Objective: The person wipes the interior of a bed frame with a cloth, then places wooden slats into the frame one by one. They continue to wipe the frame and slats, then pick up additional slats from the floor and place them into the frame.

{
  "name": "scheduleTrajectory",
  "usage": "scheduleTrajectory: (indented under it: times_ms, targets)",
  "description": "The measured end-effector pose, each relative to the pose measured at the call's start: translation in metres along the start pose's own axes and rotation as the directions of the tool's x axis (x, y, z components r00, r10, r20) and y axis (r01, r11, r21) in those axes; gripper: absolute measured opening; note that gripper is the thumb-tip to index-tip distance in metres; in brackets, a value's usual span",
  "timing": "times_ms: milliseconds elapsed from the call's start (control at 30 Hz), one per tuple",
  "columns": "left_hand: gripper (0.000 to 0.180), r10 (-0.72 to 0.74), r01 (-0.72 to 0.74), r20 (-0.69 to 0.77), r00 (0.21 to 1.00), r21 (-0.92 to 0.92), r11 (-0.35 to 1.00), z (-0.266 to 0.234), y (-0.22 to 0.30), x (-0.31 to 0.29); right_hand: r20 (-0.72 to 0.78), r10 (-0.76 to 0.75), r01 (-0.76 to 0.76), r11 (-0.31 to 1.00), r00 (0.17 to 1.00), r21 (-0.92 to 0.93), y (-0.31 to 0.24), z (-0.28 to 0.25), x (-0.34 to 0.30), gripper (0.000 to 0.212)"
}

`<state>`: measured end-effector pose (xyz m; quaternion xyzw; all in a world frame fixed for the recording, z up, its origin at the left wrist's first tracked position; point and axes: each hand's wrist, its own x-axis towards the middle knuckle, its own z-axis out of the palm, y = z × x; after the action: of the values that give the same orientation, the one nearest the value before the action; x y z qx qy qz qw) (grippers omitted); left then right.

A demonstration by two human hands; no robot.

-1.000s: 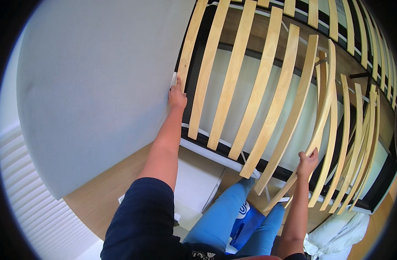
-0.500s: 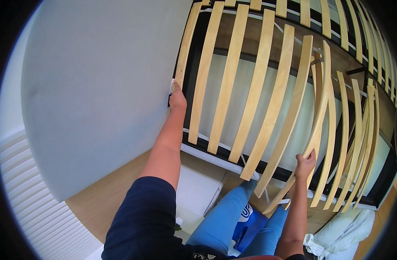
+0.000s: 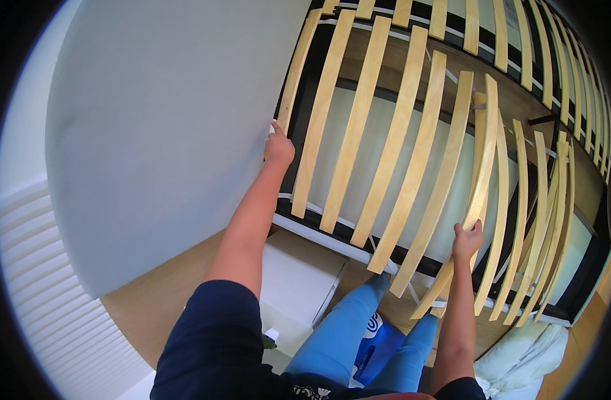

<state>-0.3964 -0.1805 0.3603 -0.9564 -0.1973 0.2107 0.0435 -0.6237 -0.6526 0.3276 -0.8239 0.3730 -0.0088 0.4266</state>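
Note:
My right hand (image 3: 467, 240) is closed round a long, pale wooden bed slat (image 3: 480, 180). The slat slants across its neighbours, with its near end down by my knees. At the head end of the bed, my left hand (image 3: 279, 145) presses in where the grey headboard (image 3: 165, 133) meets the black bed frame (image 3: 301, 100). Its fingers are mostly curled, and a small white piece shows at the fingertips; I cannot make out what it is. Several curved slats (image 3: 359, 127) lie in a row across the frame between my hands.
A second row of slats (image 3: 472, 30) covers the far half of the bed. Several slats lie crossed (image 3: 552, 227) at the right. A white box (image 3: 299, 273), a blue bag (image 3: 379, 347) and pale bedding (image 3: 525, 357) are on the near side. White ribbed panelling (image 3: 65, 287) stands at left.
The view has shifted a little. The slat in my right hand stands slightly more upright, and its far end has moved left. My left hand stays at the headboard edge.

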Motion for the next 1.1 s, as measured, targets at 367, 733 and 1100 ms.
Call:
scheduleTrajectory:
  times_ms: [367,733,1100]
  targets:
    - [0.049,0.300,-0.462,-0.838,0.455,0.066,0.885,-0.247,-0.062,-0.158,0.006,0.032,-0.032,0.998,0.999,-0.048,0.022,0.014,0.011,0.030]
    - [0.090,0.047,0.058,-0.720,0.693,0.121,0.991,-0.427,-0.228,-0.181,-0.025,0.173,-0.169,0.902,0.985,-0.397,0.038,0.052,0.033,0.049]
    - [0.102,0.265,-0.068,-0.640,0.721,0.315,0.947,-0.437,-0.243,-0.175,0.001,0.388,-0.213,0.509,0.921,-0.834,-0.027,0.050,-0.003,0.076]
